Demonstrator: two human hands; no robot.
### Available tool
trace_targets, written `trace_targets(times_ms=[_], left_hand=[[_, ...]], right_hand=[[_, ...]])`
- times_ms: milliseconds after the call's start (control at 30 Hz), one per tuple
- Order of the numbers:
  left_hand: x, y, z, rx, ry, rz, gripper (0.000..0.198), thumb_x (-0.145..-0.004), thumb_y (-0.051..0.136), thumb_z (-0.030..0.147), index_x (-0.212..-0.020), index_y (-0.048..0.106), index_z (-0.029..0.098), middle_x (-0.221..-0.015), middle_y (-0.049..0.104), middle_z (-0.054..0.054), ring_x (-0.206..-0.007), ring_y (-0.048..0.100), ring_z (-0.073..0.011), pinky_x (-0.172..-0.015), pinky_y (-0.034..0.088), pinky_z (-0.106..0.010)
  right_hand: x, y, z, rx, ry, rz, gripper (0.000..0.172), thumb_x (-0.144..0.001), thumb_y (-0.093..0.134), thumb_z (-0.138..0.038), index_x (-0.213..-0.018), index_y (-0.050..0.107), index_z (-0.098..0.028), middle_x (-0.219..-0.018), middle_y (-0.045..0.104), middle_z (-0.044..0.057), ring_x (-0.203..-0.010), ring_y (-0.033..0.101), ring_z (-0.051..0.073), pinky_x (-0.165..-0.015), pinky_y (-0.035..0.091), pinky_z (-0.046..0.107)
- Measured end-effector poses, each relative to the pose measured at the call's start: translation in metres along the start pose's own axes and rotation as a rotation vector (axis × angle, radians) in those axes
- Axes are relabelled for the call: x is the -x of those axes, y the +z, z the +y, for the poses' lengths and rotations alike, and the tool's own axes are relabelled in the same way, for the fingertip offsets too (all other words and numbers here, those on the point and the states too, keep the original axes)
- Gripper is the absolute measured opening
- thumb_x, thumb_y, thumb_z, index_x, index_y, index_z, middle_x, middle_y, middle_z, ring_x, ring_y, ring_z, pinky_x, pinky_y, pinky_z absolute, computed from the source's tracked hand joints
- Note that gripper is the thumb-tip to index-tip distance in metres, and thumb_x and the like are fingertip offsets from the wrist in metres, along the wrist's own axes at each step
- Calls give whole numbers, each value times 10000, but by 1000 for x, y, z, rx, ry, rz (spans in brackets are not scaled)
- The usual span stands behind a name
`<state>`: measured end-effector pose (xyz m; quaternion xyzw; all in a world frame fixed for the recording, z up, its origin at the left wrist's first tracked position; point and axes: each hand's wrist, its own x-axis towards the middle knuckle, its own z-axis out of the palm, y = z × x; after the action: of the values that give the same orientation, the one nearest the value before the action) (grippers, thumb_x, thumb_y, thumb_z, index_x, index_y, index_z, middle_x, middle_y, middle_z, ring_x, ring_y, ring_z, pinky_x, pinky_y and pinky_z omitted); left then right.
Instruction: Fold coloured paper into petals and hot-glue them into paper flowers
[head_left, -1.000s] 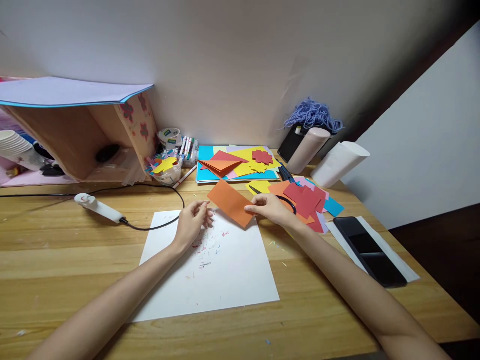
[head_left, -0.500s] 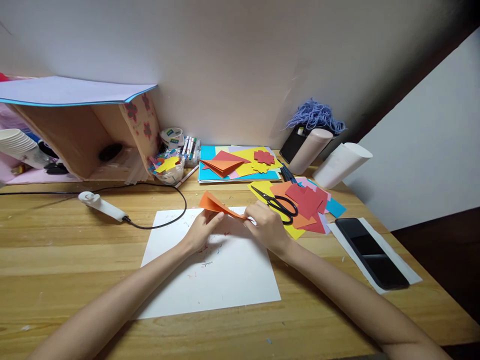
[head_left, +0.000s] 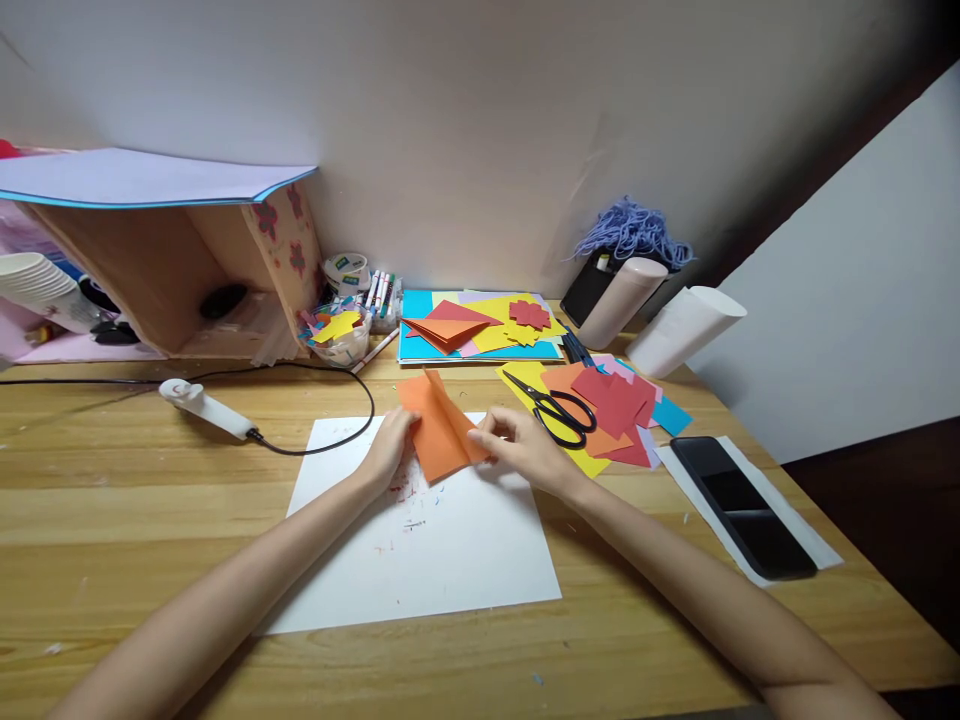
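A piece of orange paper [head_left: 439,430] with a raised crease is held between both hands, above a marked white sheet [head_left: 450,560]. My left hand [head_left: 390,450] is closed on its left edge, some fingers hidden behind it. At the lower right corner, my right hand [head_left: 521,447] pinches the paper between thumb and fingers. Black-handled scissors [head_left: 559,413] lie just beyond the right hand, on yellow and orange paper scraps.
Red scraps [head_left: 615,400] lie right of the scissors, near a phone [head_left: 742,505]. Behind are stacked coloured papers [head_left: 480,350], markers [head_left: 380,295] and a tub of scraps [head_left: 341,345]. A white corded tool [head_left: 206,410] lies left; a cardboard box [head_left: 270,280] stands behind it.
The orange paper has opened from a narrow folded shape, and its broad face now shows. My left hand has shifted slightly left, to the paper's edge; my right hand stays at the right side.
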<state>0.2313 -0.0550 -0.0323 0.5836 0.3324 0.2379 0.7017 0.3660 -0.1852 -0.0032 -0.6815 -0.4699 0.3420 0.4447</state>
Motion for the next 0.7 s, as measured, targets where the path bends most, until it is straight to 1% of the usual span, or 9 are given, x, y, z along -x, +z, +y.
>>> trace_targets(times_ms=[100,167,233,333,433,533,600,633,700], left_hand=[[-4,-3,-3,97,-15,-45,309,-715,519,308,-990,517,167,-1013,627,-75,-870,604,-188,-721,489,-299],[-5,-4,-6,71,22,-36,347,-716,545,304,-1032,501,168,-1102,593,-88,-945,584,-197,-754,481,-299],[-5,-4,-8,19,66,-49,340,-732,534,303,-1042,501,165,-1137,575,-94,-1008,558,-207,-797,467,-307],[-3,-5,-10,-121,130,-75,324,-756,497,285,-1056,503,162,-1122,578,-102,-1041,537,-223,-846,443,-338],[3,-6,-11,-374,198,8,355,-743,489,231,-1092,485,167,-1103,574,-106,-1035,530,-243,-868,422,-375],[11,-4,-11,-689,366,167,540,-698,512,168,-1222,380,171,-1203,477,-123,-1113,461,-261,-920,376,-412],[14,-3,-9,-862,527,209,646,-665,520,118,-1277,319,168,-1286,378,-138,-1184,377,-274,-967,321,-441],[14,-3,-8,-929,594,184,646,-655,513,93,-1270,337,177,-1312,349,-133,-1208,343,-278,-982,298,-452],[13,-4,-7,-1015,665,29,550,-655,474,48,-1179,453,216,-1310,383,-90,-1205,348,-258,-980,304,-437]], right_hand=[[-5,-6,9,-40,39,100,240,-760,531,-401,-848,448,-195,-704,563,-6,-529,564,114,-528,445,245],[-8,-13,12,58,-25,191,350,-732,566,-315,-1035,423,-215,-835,579,17,-607,573,115,-577,461,255],[-11,-22,11,163,-105,169,426,-729,545,-226,-1135,417,-234,-943,582,38,-725,580,127,-646,468,265],[-15,-36,13,239,-146,-31,273,-766,430,-156,-976,596,-215,-973,610,46,-858,570,146,-736,456,277],[-21,-46,23,174,-49,-188,255,-745,453,-161,-899,655,-195,-965,635,43,-872,581,155,-776,453,285],[-26,-48,38,102,17,-269,243,-695,535,-176,-905,659,-176,-920,653,42,-870,588,163,-794,451,282],[-27,-47,44,104,5,-265,247,-677,557,-174,-903,657,-166,-892,643,42,-832,585,156,-761,460,272],[-27,-46,45,123,-17,-252,253,-673,561,-168,-908,655,-168,-889,628,40,-807,579,149,-742,464,268],[-25,-44,44,207,-95,-214,266,-677,561,-151,-923,655,-192,-913,580,39,-796,556,139,-731,464,271]])
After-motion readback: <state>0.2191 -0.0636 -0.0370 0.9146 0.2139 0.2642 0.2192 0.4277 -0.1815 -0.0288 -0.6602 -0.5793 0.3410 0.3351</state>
